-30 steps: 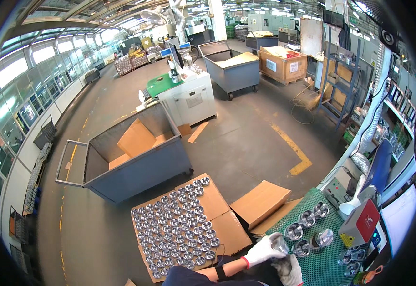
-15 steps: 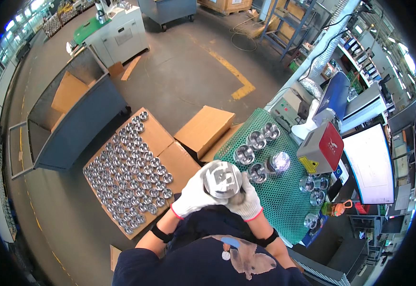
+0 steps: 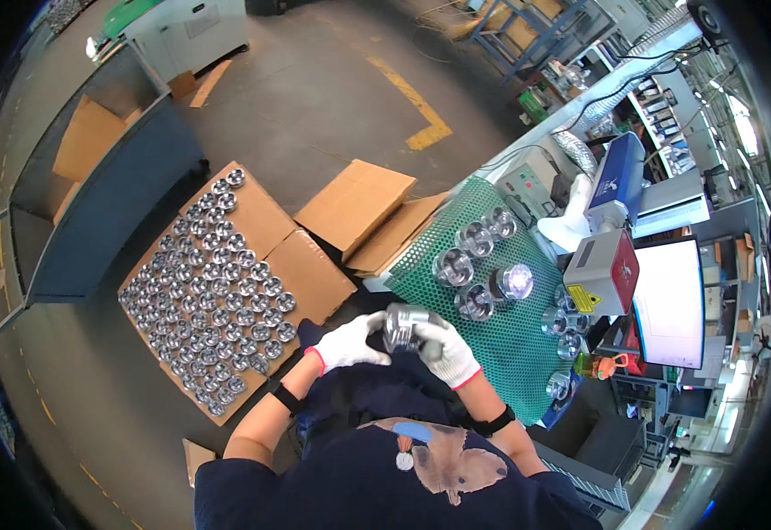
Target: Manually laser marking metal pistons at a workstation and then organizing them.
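Observation:
A shiny metal piston (image 3: 400, 329) is held in front of my body, turned on its side and slightly blurred. My right hand (image 3: 449, 353), in a white knit glove with a red cuff, closes on its right side. On the other side, my gloved left hand (image 3: 350, 343) has thumb and fingers spread in a curve. Its upper fingertips reach the piston's left edge; whether they touch I cannot tell. Several more pistons (image 3: 453, 267) stand on a green perforated mat (image 3: 514, 371) to the right. One piston (image 3: 514, 281) among them is brightly lit under the marking machine's head (image 3: 599, 276).
Many pistons (image 3: 218, 287) stand in rows on cardboard (image 3: 319, 274) at the left. An open cardboard box (image 3: 356, 205) sits between it and the mat. A grey metal bin (image 3: 120, 212) is farther left. A lit monitor (image 3: 671, 305) stands at the right.
The piston has turned from its flat face showing to its side. My left hand has loosened from it and shifted left; the right hand keeps hold. The whole view has shifted slightly.

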The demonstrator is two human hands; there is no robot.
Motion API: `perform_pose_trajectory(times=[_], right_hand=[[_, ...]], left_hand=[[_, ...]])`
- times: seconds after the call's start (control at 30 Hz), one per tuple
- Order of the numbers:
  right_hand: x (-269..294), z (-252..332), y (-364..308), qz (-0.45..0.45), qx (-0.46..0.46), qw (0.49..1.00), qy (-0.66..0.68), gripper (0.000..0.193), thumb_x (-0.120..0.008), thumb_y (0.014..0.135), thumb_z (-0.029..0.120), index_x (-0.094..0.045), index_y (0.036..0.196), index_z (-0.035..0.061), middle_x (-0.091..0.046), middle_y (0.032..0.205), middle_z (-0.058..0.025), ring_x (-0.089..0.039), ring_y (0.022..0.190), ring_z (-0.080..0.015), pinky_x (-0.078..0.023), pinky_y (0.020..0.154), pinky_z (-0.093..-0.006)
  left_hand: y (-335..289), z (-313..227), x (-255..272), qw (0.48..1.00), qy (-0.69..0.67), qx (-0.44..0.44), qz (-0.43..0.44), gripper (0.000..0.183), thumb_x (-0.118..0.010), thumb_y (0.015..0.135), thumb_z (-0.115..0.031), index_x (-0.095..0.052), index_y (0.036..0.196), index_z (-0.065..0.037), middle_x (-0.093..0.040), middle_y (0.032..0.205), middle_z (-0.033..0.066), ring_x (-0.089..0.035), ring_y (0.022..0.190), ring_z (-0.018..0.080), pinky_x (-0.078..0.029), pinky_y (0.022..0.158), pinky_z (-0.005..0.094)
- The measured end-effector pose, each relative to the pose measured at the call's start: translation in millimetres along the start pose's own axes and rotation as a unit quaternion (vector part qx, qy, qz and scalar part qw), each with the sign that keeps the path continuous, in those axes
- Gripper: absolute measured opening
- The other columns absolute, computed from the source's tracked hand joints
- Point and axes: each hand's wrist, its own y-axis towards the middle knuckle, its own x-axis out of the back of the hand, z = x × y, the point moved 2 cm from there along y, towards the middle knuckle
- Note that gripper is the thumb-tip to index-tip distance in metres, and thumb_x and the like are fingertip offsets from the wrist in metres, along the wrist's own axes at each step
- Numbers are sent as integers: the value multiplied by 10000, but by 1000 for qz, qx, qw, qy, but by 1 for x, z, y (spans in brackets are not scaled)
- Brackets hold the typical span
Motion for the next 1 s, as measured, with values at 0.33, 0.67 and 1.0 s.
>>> perform_pose_trajectory(times=[0.33, 0.67, 1.0], right_hand=[[66, -6, 32, -239, 186, 600, -741, 255, -699, 746, 179, -665, 970, 60, -661, 926, -152, -644, 860, -344, -521, 774, -442], [49, 27, 16, -328, 216, 472, -789, 652, -756, 700, 322, -570, 1278, 85, -606, 1120, -187, -591, 1009, -368, -464, 899, -478], [56, 33, 70, -417, -66, 481, -768, 657, -718, 745, 296, -495, 1363, 299, -555, 1066, -193, -584, 993, -367, -505, 837, -457]], left_hand=[[93, 56, -68, 734, -641, 216, 64, 607, -504, 979, -526, -458, 1376, -69, -495, 1368, 139, -521, 1216, 322, -395, 1079, 470], [122, 45, -64, 721, -652, 229, -52, 532, -456, 1012, -476, -451, 1382, -92, -498, 1373, 142, -488, 1257, 351, -340, 1114, 545], [136, 65, -60, 770, -595, 230, 21, 637, -394, 998, -573, -389, 1435, -110, -432, 1443, 155, -390, 1349, 389, -265, 1128, 597]])
